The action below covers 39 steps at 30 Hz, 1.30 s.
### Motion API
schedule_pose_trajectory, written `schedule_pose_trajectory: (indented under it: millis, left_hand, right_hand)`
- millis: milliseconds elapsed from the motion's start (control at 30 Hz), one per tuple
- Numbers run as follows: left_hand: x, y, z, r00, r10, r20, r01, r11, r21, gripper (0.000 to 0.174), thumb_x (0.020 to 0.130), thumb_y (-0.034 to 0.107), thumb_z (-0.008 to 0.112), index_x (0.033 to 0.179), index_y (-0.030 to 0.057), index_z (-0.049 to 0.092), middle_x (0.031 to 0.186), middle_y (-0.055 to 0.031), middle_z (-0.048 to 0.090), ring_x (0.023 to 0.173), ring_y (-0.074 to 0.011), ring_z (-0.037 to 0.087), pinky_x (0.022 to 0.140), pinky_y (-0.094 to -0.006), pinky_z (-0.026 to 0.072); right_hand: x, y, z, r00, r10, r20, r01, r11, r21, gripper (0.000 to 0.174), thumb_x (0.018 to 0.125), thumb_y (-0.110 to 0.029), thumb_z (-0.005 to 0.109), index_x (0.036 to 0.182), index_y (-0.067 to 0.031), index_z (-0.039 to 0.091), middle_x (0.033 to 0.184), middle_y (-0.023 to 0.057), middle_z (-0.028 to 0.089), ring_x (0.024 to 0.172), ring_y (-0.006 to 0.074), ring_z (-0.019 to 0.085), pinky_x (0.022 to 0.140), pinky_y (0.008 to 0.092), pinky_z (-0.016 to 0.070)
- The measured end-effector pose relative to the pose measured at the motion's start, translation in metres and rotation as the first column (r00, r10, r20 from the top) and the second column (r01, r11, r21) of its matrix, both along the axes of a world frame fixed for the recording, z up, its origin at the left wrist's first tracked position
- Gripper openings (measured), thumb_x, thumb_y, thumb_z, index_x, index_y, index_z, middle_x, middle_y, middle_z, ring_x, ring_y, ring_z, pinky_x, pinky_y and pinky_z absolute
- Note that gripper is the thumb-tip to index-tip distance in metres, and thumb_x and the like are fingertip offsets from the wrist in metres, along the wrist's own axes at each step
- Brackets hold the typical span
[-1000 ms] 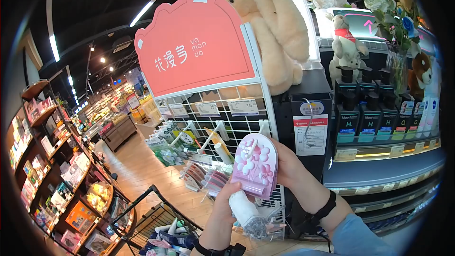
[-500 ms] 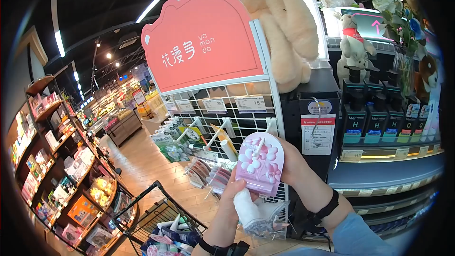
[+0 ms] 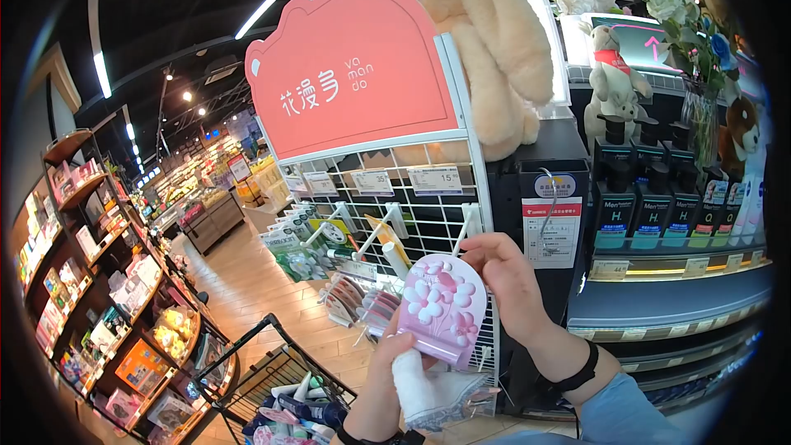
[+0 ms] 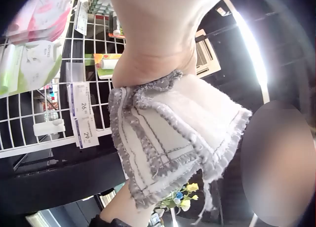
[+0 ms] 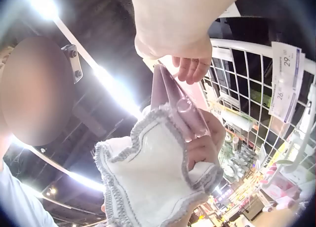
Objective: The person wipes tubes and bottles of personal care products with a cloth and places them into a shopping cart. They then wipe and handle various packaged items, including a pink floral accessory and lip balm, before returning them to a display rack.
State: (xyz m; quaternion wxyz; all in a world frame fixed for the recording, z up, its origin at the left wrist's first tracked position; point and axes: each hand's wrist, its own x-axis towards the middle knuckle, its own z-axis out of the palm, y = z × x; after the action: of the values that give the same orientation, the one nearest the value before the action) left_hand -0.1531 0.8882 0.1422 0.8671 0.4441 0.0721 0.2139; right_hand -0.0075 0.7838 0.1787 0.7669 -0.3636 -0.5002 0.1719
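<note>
My left hand (image 3: 387, 371) grips an arched lilac-pink pack (image 3: 445, 301) with raised white and pink flowers, together with a bunched white cloth (image 3: 414, 383). Grey ruffled trim edges this cloth in the left wrist view, where it hangs below the hand. Seen from the right wrist, the pack (image 5: 165, 91) stands partly opened out in layers above the cloth (image 5: 148, 172), left fingers behind it. My right hand (image 3: 512, 284) is beside the pack's upper right edge, its fingers loosely bent and holding nothing.
A white wire rack (image 3: 428, 198) with hooks, hanging packs and price tags stands right ahead under a coral sign (image 3: 346, 74). Below left is a filled shopping cart (image 3: 272, 379). Shelves with pump bottles (image 3: 614, 218) are at the right; a stocked shelf unit (image 3: 107, 280) lines the left.
My right hand has let go of the pack and moved up and off its right edge. The left hand still holds pack and cloth, now slightly lower.
</note>
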Motion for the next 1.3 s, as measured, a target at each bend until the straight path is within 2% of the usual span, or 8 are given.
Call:
schedule_pose_trajectory:
  millis: [100,267,533,600,833,900,1100,1300]
  left_hand:
    - [-0.016,-0.020,0.029,0.989,0.120,-0.091,-0.126,0.990,-0.070,0.086,0.071,0.038,0.063,0.140,0.0026,0.026,0.130,-0.0181,0.046,0.114,-0.0271,0.054,0.090,-0.0359,0.0485]
    - [-0.030,-0.006,0.029,0.976,0.110,-0.188,-0.151,0.964,-0.218,0.043,0.088,0.034,0.042,0.113,0.0004,0.052,0.076,-0.0052,0.059,0.047,-0.0076,0.041,0.042,-0.0204,0.0334]
    - [-0.035,-0.020,0.046,0.974,0.145,-0.176,-0.172,0.974,-0.149,0.049,0.085,0.033,0.049,0.121,-0.0009,0.046,0.103,-0.0167,0.060,0.081,-0.0213,0.063,0.064,-0.0280,0.0534]
    - [-0.034,-0.018,0.030,0.928,0.370,-0.050,-0.324,0.865,0.382,0.044,0.087,0.027,0.047,0.122,-0.0007,0.046,0.103,-0.0159,0.059,0.083,-0.0227,0.063,0.069,-0.0305,0.0557]
    - [-0.054,0.003,0.054,0.960,0.018,0.280,0.061,0.960,-0.272,0.043,0.094,0.027,0.040,0.121,-0.0056,0.046,0.099,-0.0141,0.063,0.085,-0.0208,0.063,0.070,-0.0260,0.0519]
    - [-0.057,-0.030,0.076,0.992,0.128,0.010,-0.121,0.961,-0.248,0.042,0.094,0.026,0.039,0.122,-0.0033,0.046,0.100,-0.0136,0.061,0.082,-0.0212,0.061,0.069,-0.0273,0.0511]
    - [-0.063,-0.018,0.019,0.887,0.437,0.147,-0.449,0.892,0.054,0.060,0.086,0.033,0.050,0.132,-0.0021,0.036,0.121,-0.0165,0.053,0.104,-0.0251,0.058,0.091,-0.0345,0.0482]
    - [-0.120,-0.009,-0.048,0.615,0.781,-0.109,-0.716,0.611,0.338,0.053,0.077,0.014,0.066,0.123,0.0049,0.041,0.106,-0.0061,0.055,0.094,-0.0123,0.054,0.083,-0.0271,0.0430]
  right_hand:
    - [0.011,0.000,0.007,0.978,0.190,-0.084,-0.193,0.980,-0.038,0.035,0.096,-0.026,0.039,0.117,-0.0007,0.052,0.104,0.0091,0.060,0.093,0.0104,0.054,0.083,0.0262,0.0431]
    - [0.007,0.011,0.003,0.988,-0.053,0.142,0.070,0.990,-0.121,0.029,0.088,-0.003,0.056,0.116,0.0009,0.054,0.106,0.0106,0.062,0.098,0.0168,0.061,0.083,0.0270,0.0478]
    - [0.006,0.013,0.012,0.650,-0.518,0.556,0.499,0.843,0.202,0.028,0.078,-0.001,0.065,0.104,-0.0037,0.059,0.087,0.0095,0.063,0.078,0.0218,0.062,0.070,0.0297,0.0488]
    - [0.007,0.016,0.012,0.536,-0.601,0.593,0.535,0.785,0.312,0.025,0.076,-0.002,0.067,0.100,-0.0041,0.060,0.084,0.0094,0.063,0.076,0.0240,0.062,0.068,0.0306,0.0490]
    - [0.004,0.018,0.006,0.464,-0.639,0.613,0.537,0.754,0.379,0.023,0.075,-0.008,0.071,0.095,-0.0035,0.059,0.079,0.0096,0.061,0.070,0.0248,0.061,0.062,0.0310,0.0489]
    - [-0.007,0.017,0.000,0.598,-0.649,0.470,0.582,0.755,0.303,0.027,0.076,-0.008,0.069,0.101,-0.0029,0.059,0.080,0.0103,0.061,0.072,0.0232,0.062,0.063,0.0299,0.0495]
    - [-0.052,0.004,-0.045,0.925,-0.058,0.375,0.089,0.994,-0.066,0.052,0.080,-0.009,0.065,0.125,0.0004,0.040,0.102,0.0153,0.057,0.085,0.0204,0.061,0.069,0.0293,0.0505]
    - [-0.098,0.042,-0.084,0.714,0.660,-0.232,-0.684,0.588,-0.432,0.081,0.090,-0.026,0.057,0.141,-0.0062,-0.001,0.140,0.0146,0.027,0.115,0.0239,0.047,0.084,0.0343,0.0481]
